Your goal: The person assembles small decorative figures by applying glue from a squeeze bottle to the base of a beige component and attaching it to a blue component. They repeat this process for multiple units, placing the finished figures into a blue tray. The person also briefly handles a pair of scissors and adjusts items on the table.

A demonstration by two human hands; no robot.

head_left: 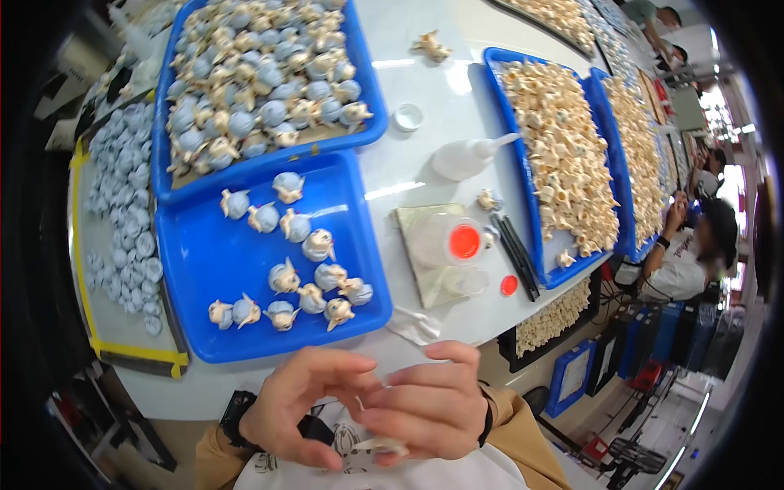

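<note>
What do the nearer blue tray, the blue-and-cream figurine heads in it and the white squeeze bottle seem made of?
Nearer blue tray: probably plastic, smooth; evenly coloured, with rounded corners.
Blue-and-cream figurine heads: perhaps vinyl or resin, fairly matte; shading looks soft.
White squeeze bottle: likely plastic; pale, smooth body and tapering spout.

Small pale cream piece with a pointed tip (pixel 382 445), held at the fingers of the right hand (pixel 433 400)
Its narrow tip points left, toward the left hand's thumb (pixel 318 455); the thicker end sits against the right fingers, which hide part of it. It lies nearly level, slightly blurred; its material is unclear.
</note>
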